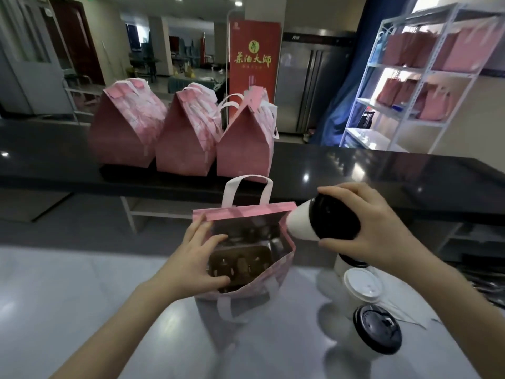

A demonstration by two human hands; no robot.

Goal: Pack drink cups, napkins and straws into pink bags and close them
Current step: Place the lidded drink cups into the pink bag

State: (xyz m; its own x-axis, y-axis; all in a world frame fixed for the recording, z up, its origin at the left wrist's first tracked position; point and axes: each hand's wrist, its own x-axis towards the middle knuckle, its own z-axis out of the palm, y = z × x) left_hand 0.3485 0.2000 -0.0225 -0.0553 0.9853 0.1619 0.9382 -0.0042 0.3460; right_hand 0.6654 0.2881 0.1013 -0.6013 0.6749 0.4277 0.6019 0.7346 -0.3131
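The cup (314, 222), middle right of the frame, looks light and smooth and might spill, so holding it near the lid is best. The right hand (382, 231) wraps round its lid end, by the bag (240, 213) rim. The left hand (195, 259) holds the soft bag's left side, keeping it open.

Both hands forward, both occupied.
My left hand (191, 258), forearm coming in from lower left, curls its fingers over the rim of the pink bag (243, 213). My right hand (382, 228), arm from lower right, grips a tilted cup (325, 220) at its lidded end, fingers above and thumb below.
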